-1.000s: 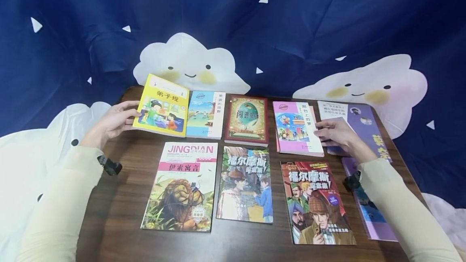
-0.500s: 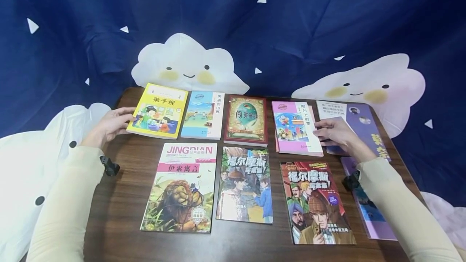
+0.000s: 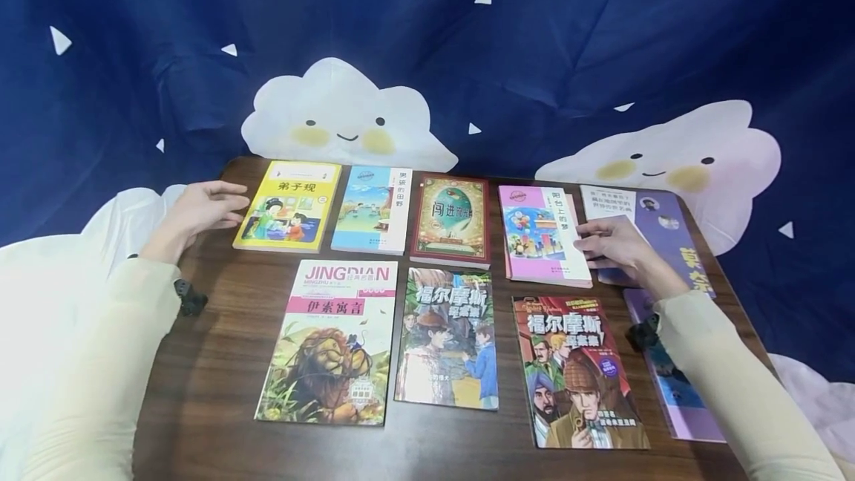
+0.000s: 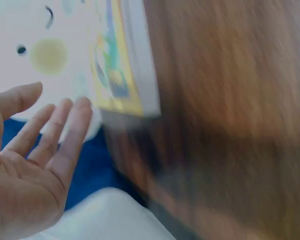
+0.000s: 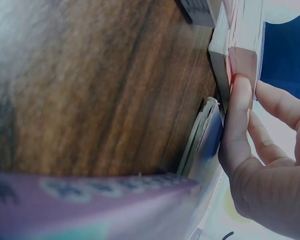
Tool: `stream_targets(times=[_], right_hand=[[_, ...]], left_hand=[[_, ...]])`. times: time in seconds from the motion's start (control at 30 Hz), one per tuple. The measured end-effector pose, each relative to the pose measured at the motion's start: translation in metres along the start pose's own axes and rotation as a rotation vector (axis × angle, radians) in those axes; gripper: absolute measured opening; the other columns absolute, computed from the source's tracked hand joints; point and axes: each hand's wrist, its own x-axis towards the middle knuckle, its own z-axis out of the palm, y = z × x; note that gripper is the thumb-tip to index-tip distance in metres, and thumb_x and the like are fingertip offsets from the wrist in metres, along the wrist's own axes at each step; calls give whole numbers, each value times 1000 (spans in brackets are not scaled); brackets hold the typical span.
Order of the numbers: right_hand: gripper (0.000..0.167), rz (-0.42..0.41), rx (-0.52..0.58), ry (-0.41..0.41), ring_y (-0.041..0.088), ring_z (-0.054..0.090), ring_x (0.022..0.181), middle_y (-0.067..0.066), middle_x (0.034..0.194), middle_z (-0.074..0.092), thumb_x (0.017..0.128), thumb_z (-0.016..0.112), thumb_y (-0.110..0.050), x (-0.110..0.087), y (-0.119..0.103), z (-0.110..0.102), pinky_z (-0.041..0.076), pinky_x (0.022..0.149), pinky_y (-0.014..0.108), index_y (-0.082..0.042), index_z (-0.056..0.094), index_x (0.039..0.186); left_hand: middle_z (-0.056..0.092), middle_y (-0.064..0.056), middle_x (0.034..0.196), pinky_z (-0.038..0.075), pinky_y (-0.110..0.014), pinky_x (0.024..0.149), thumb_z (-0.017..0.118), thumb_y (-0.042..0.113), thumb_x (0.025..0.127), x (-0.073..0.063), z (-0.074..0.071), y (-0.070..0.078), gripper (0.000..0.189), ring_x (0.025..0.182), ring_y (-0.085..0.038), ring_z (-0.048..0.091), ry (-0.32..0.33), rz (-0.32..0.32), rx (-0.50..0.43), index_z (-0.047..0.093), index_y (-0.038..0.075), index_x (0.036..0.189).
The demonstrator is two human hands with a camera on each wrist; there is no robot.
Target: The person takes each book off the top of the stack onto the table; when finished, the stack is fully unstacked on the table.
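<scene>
In the head view my left hand (image 3: 203, 215) is beside the left edge of a yellow book (image 3: 286, 206), apart from it. The left wrist view shows that hand (image 4: 37, 165) with fingers extended, holding nothing, and the yellow book's corner (image 4: 121, 95) beyond. My right hand (image 3: 617, 249) pinches the right edge of a pink-and-white book (image 3: 537, 232), which lies on another book with only a slim edge showing. From the right wrist, the hand's (image 5: 270, 165) fingertips are at the corner of this book (image 5: 245, 57).
Between them lie a blue-and-white book (image 3: 370, 210) and a red-framed book (image 3: 450, 220). In front are a lion-cover book (image 3: 330, 347) and two detective comics (image 3: 446, 340), (image 3: 581, 373). Purple books (image 3: 668, 232) lie under and beside the right forearm on the wooden table (image 3: 220, 392).
The yellow book, tilted up in my left hand earlier, has come down flat on the table and shifted slightly left. My left hand has let go of it. The right hand stays put.
</scene>
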Motion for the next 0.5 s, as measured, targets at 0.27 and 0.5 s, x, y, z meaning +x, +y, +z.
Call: stream_targets(times=[0.27, 0.5], right_hand=[[66, 7, 12, -2, 5, 70, 83, -12, 96, 71, 103, 69, -17, -1, -2, 0, 68, 78, 26, 12, 40, 155], [65, 11, -3, -13, 6, 68, 83, -10, 98, 71, 105, 66, -17, 0, -4, 0, 68, 79, 26, 12, 39, 156]], left_hand=[[62, -30, 144, 67, -43, 97, 66, 21, 105, -2, 86, 59, 56, 99, -24, 80, -96, 84, -118, 50, -2, 153], [68, -26, 138, 67, -44, 95, 68, 17, 104, -7, 185, 100, 50, 112, -38, 75, -283, 111, -199, 55, 2, 149]])
